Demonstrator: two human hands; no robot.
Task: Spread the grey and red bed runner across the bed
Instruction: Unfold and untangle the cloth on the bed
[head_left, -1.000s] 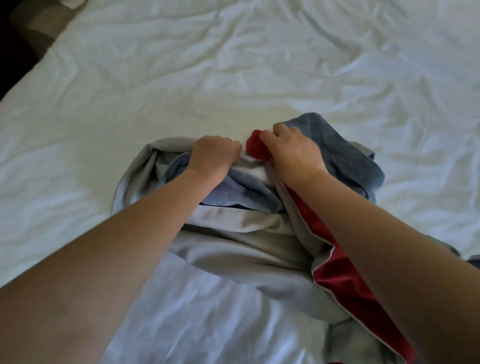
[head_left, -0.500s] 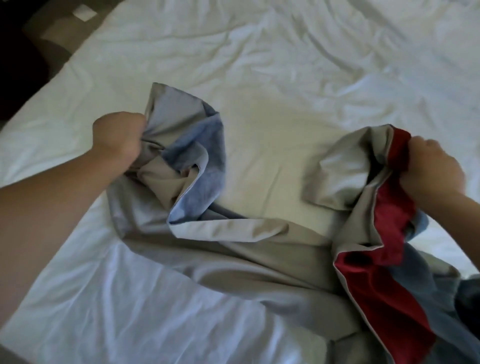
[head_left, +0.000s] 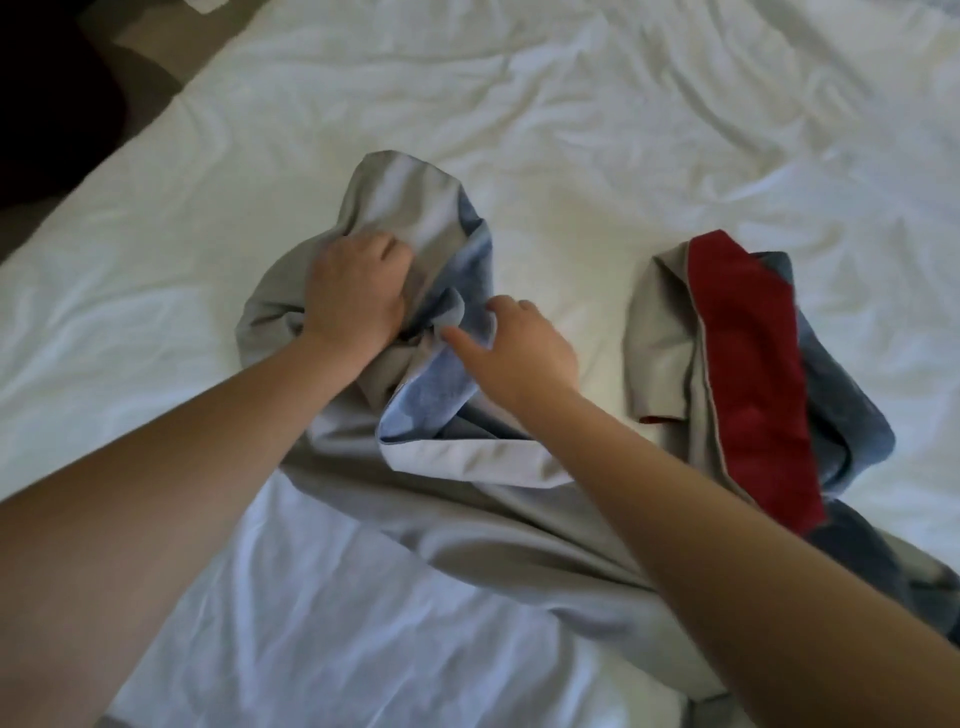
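The bed runner (head_left: 519, 525) lies crumpled on the white bed (head_left: 623, 130). It is grey with a blue textured face and a red band (head_left: 748, 353) that lies folded at the right. My left hand (head_left: 358, 291) grips a bunched grey end of the runner at centre left. My right hand (head_left: 519, 348) sits just right of it, thumb stretched toward a blue fold and fingertips in the blue cloth. Whether the right hand pinches the cloth does not show.
The white sheet is wrinkled all around the runner. The bed's left edge (head_left: 130, 145) runs diagonally at upper left, with dark floor (head_left: 57, 104) beyond it. A small white object (head_left: 208, 4) lies on the floor at the top edge.
My right hand let go of the red end, which now lies on the bed, and moved left to the blue fold. My left hand shifted right, still gripping the grey end.
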